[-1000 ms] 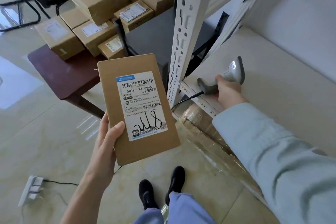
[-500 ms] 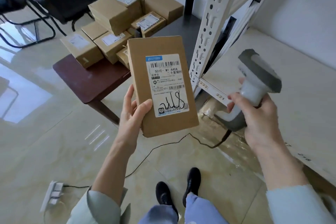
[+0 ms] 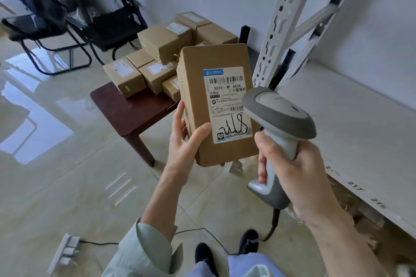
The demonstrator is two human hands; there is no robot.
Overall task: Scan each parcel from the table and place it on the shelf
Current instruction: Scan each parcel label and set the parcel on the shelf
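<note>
My left hand grips a flat brown cardboard parcel by its lower left corner, thumb on the front, the white barcode label facing me. My right hand grips the handle of a grey barcode scanner, whose head sits just right of the label and overlaps the parcel's right edge. Several more brown parcels lie piled on the dark wooden table behind. The pale shelf board with numbered front edge runs along the right.
A white perforated shelf upright stands behind the parcel. Two black mesh chairs sit at the back left. A power strip and cables lie on the glossy tiled floor near my feet. The scanner's cord hangs down to the floor.
My right hand lifted the scanner off the shelf and brought it left, up beside the parcel's label. My left hand raised the parcel and brought it closer to the scanner.
</note>
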